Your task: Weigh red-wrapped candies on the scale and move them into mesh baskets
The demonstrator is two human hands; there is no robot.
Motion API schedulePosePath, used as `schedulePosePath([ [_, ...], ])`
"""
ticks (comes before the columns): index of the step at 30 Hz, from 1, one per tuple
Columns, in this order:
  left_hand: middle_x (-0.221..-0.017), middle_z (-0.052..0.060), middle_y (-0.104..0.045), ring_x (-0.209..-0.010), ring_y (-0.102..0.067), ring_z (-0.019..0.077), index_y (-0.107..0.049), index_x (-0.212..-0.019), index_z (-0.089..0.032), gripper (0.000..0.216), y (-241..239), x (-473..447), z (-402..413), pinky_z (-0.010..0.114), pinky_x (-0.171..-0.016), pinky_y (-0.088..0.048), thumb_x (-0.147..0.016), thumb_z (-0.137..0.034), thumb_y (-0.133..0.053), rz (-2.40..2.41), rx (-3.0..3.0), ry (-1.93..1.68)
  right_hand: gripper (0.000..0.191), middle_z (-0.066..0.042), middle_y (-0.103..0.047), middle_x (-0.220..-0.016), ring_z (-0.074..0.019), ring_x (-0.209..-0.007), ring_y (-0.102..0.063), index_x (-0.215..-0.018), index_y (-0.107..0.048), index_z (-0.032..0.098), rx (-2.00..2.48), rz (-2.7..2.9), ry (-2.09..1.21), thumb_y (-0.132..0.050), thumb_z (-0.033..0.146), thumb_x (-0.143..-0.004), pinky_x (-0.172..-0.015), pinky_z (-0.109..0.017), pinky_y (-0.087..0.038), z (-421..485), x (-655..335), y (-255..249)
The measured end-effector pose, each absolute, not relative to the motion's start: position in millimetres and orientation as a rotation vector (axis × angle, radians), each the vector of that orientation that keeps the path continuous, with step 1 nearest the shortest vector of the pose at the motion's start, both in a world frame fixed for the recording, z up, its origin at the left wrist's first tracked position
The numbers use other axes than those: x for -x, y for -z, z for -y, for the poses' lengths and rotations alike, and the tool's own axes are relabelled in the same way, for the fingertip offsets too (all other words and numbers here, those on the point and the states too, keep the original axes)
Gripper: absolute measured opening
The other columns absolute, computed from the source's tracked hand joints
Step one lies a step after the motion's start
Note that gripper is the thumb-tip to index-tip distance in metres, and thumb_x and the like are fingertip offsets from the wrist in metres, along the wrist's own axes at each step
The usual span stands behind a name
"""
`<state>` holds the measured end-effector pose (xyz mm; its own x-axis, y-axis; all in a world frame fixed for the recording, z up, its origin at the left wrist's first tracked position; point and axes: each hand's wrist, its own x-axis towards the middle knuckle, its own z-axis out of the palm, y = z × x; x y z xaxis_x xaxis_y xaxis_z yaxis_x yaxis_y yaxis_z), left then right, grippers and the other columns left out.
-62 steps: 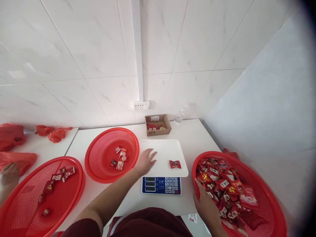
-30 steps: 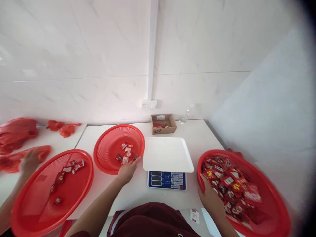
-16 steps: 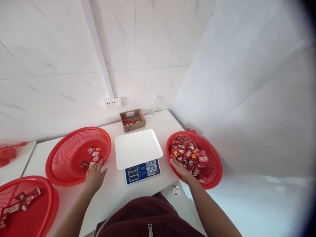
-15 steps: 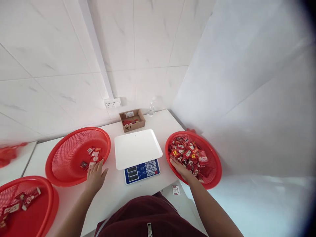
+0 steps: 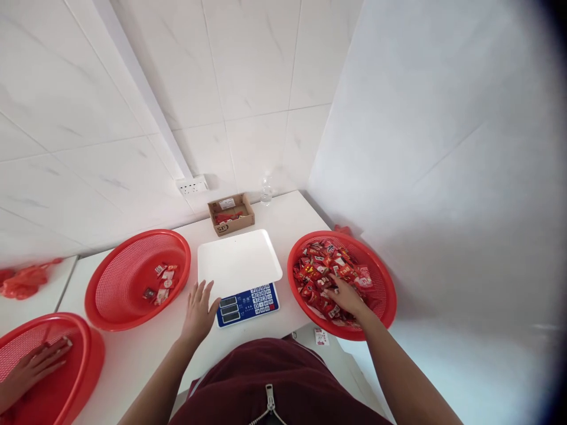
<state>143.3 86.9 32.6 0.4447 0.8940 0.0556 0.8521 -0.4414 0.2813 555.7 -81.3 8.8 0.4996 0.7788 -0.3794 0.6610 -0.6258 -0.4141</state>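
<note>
Wrapped packets: a heap of small red packets (image 5: 364,278) lies in the right basket (image 5: 380,265), right of the frame's centre.
Right hand: the right hand (image 5: 346,297) reaches into that heap, fingers bent among the wrappers; whether it grips one I cannot tell.
Left hand: the left hand (image 5: 198,316) is open, fingers spread, at the near left corner of the scale's white pan (image 5: 239,260); contact is unclear.
Scale: blue keypad panel (image 5: 247,305) with three dark displays, centre of the frame.
Other baskets: the middle basket (image 5: 121,286), left of centre, holds a few packets; another person's hand (image 5: 38,369) is in the lower-left basket (image 5: 66,392).
Tabletop: white, smooth tabletop (image 5: 292,212), with a seam at left; an open carton (image 5: 234,223) and a clear bottle (image 5: 266,193) stand towards its back edge.
Room: pale veined tile wall (image 5: 261,59) behind, with slanting trunking (image 5: 137,82) down to a socket (image 5: 192,185); plain greyish side wall (image 5: 420,147) at right.
</note>
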Motion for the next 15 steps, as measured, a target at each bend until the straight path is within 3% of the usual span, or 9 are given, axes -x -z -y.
schedulePosePath([
  [4, -0.142, 0.014, -0.043, -0.139, -0.025, 0.0317, -0.044, -0.134, -0.017, 0.048, -32, -166, -75, 0.053, -0.109, -0.026, -0.090, -0.037, -0.040, -1.424, -2.500, -0.204, 0.073, -0.015, -0.043, -0.141, -0.0332, -0.127, -0.042, -0.142, -0.033, 0.023, 2.703, 1.427, -0.778, -0.061, 0.037, -0.076, -0.100, -0.049, -0.031, 86, -527, -4],
  [6, -0.143, 0.014, -0.043, -0.139, -0.026, 0.0313, -0.044, -0.134, -0.018, 0.048, -32, -178, -71, 0.053, -0.110, -0.025, -0.090, -0.036, -0.041, -1.384, -2.499, -0.163, 0.073, -0.017, -0.047, -0.135, -0.0328, -0.121, -0.047, -0.142, -0.032, 0.021, 2.760, 1.446, -0.684, -0.061, 0.032, -0.076, -0.097, -0.046, -0.034, 84, -515, -2],
  [11, -0.144, 0.013, -0.042, -0.140, -0.024, 0.0300, -0.043, -0.136, -0.019, 0.048, -36, -201, -66, 0.052, -0.111, -0.024, -0.090, -0.036, -0.043, -1.296, -2.504, -0.141, 0.044, -0.010, -0.059, -0.120, -0.0215, -0.103, -0.059, -0.129, -0.048, 0.022, 2.571, 1.273, -0.673, -0.045, 0.024, -0.085, -0.085, -0.031, -0.042, 82, -532, 4],
  [15, -0.144, 0.011, -0.042, -0.140, -0.024, 0.0295, -0.042, -0.136, -0.023, 0.047, -37, -206, -65, 0.054, -0.110, -0.024, -0.090, -0.037, -0.043, -1.255, -2.508, -0.171, 0.033, -0.006, -0.068, -0.106, -0.0194, -0.097, -0.063, -0.111, -0.058, 0.021, 2.457, 0.994, -0.707, -0.043, 0.020, -0.082, -0.084, -0.029, -0.044, 83, -556, 6],
])
